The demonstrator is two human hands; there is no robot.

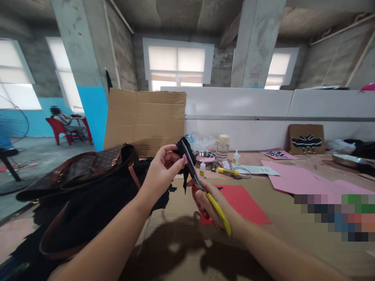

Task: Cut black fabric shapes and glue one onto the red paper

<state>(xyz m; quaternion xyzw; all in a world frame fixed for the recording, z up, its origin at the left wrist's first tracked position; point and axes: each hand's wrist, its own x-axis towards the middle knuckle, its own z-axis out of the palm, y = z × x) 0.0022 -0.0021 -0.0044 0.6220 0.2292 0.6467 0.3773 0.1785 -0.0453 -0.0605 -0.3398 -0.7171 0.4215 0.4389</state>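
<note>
My left hand (164, 168) pinches a piece of black fabric (185, 147) together with a small pink piece at its fingertips. Yellow-handled scissors (218, 212) are in my right hand (209, 203), its fingers wrapped round the handles. The blades point up and away, lying against the black fabric, and a narrow black strip hangs down beside them. Below and behind my right hand, a red sheet (241, 203) lies on the brown cardboard table cover (181, 234).
A brown bag (96, 164) and black cloth (102, 207) lie at the left. Behind the hands are glue bottles (236, 157), a metal bowl (205, 154), a jar (223, 146) and an upright cardboard sheet (146, 117). Pink sheets (304, 175) lie right. A person (66, 121) sits far left.
</note>
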